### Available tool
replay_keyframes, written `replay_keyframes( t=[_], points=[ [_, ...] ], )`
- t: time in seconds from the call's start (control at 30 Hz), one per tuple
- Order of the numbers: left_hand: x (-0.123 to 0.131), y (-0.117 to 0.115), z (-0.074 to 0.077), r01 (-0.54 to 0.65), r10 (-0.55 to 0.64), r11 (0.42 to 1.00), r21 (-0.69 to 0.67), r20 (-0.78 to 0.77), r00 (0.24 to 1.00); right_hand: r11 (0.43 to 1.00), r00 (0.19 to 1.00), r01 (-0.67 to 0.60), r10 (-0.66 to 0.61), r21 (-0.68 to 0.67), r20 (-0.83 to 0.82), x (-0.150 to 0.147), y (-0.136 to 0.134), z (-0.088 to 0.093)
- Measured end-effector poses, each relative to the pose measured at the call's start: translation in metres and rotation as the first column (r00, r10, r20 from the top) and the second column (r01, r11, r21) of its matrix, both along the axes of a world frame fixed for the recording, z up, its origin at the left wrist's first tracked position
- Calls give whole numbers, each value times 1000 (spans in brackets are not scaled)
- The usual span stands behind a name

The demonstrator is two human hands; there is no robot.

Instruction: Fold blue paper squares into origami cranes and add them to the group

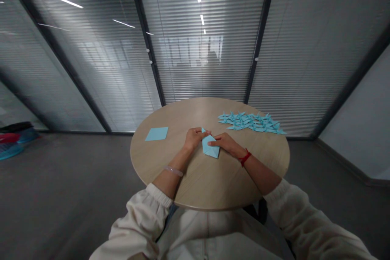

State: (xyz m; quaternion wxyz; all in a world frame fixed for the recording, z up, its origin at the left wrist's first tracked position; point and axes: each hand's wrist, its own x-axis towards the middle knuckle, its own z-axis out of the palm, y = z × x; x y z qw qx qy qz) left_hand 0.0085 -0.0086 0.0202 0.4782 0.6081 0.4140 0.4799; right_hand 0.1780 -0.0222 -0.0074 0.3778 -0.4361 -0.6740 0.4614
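Observation:
Between my hands is a light blue sheet of origami paper (pixel 211 150), partly folded, with a pointed top and visible creases. My left hand (pixel 194 137) grips its upper left edge, thumb and fingers closed near the tip. On the right side, my right hand (pixel 226 142) pinches the sheet, the thumb lying across its face and the other fingers at its edge. The paper is held at the middle of the round table, just over or on the wood; which of the two I cannot tell.
The round wooden table (pixel 207 195) stands before glass panels with blinds (pixel 207 77). A flat blue paper stack or sheet (pixel 157 133) lies at its left. Several folded blue paper cranes (pixel 250 121) are grouped at the back right. Plastic baskets (pixel 10 145) stand on the floor at far left.

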Motion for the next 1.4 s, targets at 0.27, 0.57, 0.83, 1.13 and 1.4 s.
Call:
replay_keyframes(
  t=[0.27, 0.57, 0.83, 1.13, 1.4],
  points=[
    [2, 3, -6, 71, -67, 996, -60, 58, 996, 1000, 1000, -1, 1, 7, -8, 2, 1, 0],
    [1, 8, -8, 42, -42, 999, 26, -19, 999, 999, 999, -44, 44, 26, 9, 0, 1, 0],
    [-2, 13, -12, 44, -32, 996, 84, -148, 989, 991, 996, -28, 17, 132, 86, 3, 0, 5],
    [1, 10, -11, 72, -69, 996, 51, -71, 995, 969, 988, -13, -26, 246, 155, 5, 4, 3],
    [0, 11, -9, 5, -5, 997, 80, -11, 1000, 974, 993, 13, -38, 226, 109, 8, 10, -2]
  ],
)
